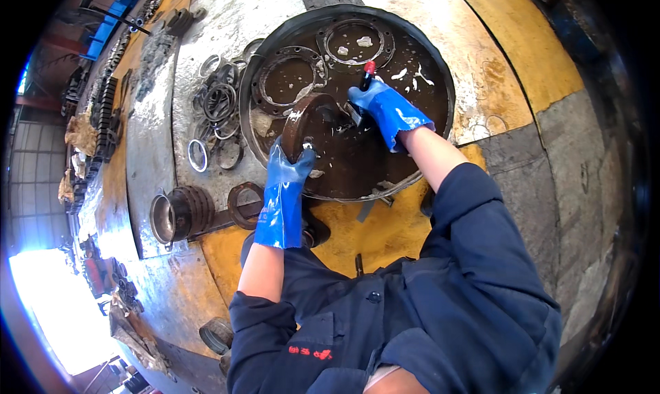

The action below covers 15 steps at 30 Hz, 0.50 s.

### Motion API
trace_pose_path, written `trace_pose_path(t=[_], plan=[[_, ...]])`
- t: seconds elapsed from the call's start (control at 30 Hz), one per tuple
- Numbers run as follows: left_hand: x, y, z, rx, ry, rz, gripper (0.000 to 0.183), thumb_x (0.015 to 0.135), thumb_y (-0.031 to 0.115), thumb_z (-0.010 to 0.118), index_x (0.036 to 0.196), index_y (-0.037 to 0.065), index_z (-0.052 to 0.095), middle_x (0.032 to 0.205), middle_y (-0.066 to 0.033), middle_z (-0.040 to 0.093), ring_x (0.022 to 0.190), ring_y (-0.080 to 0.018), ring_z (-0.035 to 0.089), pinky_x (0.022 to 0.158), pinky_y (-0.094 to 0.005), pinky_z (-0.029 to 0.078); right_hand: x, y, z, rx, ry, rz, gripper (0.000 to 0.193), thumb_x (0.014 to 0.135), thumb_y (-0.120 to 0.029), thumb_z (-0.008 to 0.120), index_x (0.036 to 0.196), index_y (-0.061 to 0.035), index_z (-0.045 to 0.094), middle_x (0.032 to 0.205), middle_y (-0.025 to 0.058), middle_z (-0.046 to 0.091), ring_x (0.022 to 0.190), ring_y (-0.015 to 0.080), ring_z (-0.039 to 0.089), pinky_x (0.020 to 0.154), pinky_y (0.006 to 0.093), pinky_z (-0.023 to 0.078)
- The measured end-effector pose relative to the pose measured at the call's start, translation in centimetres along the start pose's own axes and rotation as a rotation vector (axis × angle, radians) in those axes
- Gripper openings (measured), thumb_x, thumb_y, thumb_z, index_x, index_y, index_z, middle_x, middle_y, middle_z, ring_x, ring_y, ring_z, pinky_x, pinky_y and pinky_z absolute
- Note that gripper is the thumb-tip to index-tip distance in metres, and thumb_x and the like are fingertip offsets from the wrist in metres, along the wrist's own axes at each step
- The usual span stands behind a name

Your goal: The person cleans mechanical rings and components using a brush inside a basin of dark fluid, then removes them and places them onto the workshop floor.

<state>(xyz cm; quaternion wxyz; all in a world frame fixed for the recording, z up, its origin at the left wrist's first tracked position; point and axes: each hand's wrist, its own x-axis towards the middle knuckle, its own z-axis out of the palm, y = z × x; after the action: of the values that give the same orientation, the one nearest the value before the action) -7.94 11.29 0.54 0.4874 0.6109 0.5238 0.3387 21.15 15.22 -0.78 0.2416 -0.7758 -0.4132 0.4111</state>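
Observation:
A wide round metal pan (450,95) of dark brown liquid lies in front of me. My left hand (283,181), in a blue rubber glove, grips the near edge of a brown, grimy metal ring (297,122), tilted up on edge over the pan. My right hand (388,111), gloved alike, is closed around a scraper (367,76) with a black handle and red end. Its flat grey blade points toward the ring; whether it touches cannot be made out. Two flat flange rings with bolt holes, a left one (265,85) and a far one (388,47), sit in the liquid.
Left of the pan lies a heap of thin metal rings (220,104). Nearer me are a stack of ribbed cylindrical parts (189,214) and a loose thick ring (237,214). Worn metal and yellow plates (509,23) cover the floor. More parts line the far left.

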Motion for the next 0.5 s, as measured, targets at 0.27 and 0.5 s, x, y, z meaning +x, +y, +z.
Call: trace_pose_path(t=[0.27,0.5], plan=[[0.7,0.2,1.0,0.046,-0.063,0.094,0.060,0.083,0.018,0.081,0.136,-0.002,0.062,0.121,-0.0132,0.073,0.107,-0.0211,0.070,0.098,-0.0360,0.055,-4.5,-5.0,-5.6,0.486,0.050,-0.490,0.042,0.089,-0.045,0.065,0.078,-0.0048,0.070,0.069,0.0074,0.064,0.066,0.0184,0.059,0.068,0.0374,0.051],[1.3,-1.6,-0.2,0.047,-0.102,-0.007,0.057,0.082,0.002,0.073,0.138,0.000,0.062,0.123,-0.0126,0.074,0.112,-0.0225,0.071,0.099,-0.0359,0.055,-12.4,-14.2,-4.7,-0.060,-0.181,-0.344,0.046,0.088,-0.058,0.069,0.092,-0.0123,0.074,0.085,0.0122,0.074,0.078,0.0218,0.069,0.078,0.0371,0.055]])
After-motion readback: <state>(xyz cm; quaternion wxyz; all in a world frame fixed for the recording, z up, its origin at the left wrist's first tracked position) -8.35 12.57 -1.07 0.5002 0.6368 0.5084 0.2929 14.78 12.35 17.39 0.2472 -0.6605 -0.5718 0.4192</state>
